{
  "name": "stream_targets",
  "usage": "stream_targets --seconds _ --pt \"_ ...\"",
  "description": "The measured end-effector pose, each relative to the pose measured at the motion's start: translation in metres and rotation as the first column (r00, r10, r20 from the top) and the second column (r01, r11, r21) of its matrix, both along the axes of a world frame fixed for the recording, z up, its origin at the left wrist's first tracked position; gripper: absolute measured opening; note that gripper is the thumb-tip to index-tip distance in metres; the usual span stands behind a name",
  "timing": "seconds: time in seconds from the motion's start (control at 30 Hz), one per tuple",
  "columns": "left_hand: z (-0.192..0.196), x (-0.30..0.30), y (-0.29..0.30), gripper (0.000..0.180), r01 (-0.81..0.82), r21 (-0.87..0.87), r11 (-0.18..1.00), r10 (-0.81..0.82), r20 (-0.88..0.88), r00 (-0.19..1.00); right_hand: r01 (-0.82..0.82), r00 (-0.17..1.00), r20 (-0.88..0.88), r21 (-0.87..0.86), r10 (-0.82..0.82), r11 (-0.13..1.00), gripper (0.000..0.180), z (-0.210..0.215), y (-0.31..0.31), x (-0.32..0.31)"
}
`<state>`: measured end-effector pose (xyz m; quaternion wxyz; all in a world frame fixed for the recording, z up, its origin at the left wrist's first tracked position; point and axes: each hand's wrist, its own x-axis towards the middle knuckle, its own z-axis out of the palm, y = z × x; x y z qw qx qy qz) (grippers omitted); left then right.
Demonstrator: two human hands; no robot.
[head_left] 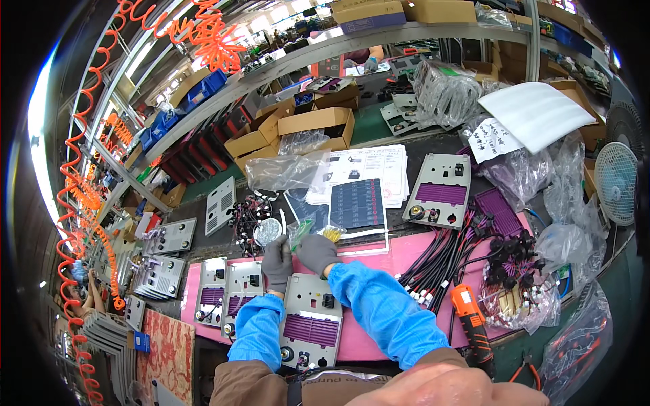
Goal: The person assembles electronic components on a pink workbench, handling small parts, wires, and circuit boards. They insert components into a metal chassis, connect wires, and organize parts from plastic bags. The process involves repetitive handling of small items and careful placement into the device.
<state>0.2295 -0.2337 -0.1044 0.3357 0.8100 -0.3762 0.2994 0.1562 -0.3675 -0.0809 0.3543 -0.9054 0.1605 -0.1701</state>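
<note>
Right under the camera sits one grey panel (313, 321) with a purple grille, on the pink mat (399, 260). Two more panels (230, 292) lie side by side to its left, plus a fourth (439, 191) up past the mat. Both hands wear grey gloves: left hand (277, 262) and right hand (316, 253) have fingers curled narrow, pinching a small clear bag (300, 231) between them, just above the near panel. One orange screwdriver (468, 312) lies to the right.

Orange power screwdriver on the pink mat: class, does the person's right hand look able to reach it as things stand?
Probably yes: the orange power screwdriver lies uncovered beside the right forearm, and the right hand only pinches a small bag.
</note>
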Motion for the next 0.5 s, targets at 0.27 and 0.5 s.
stream_targets --seconds 0.27,0.5 --pt "0.003 -0.002 -0.001 0.019 0.010 -0.006 1.000 -0.010 -0.003 1.000 -0.014 0.999 -0.045 0.068 0.017 0.998 0.033 0.007 -0.001 -0.004" --pt "0.005 -0.005 -0.005 0.018 0.027 -0.040 0.999 -0.027 -0.013 1.000 -0.016 0.999 -0.044 0.073 0.019 0.997 0.033 0.014 -0.003 -0.008"
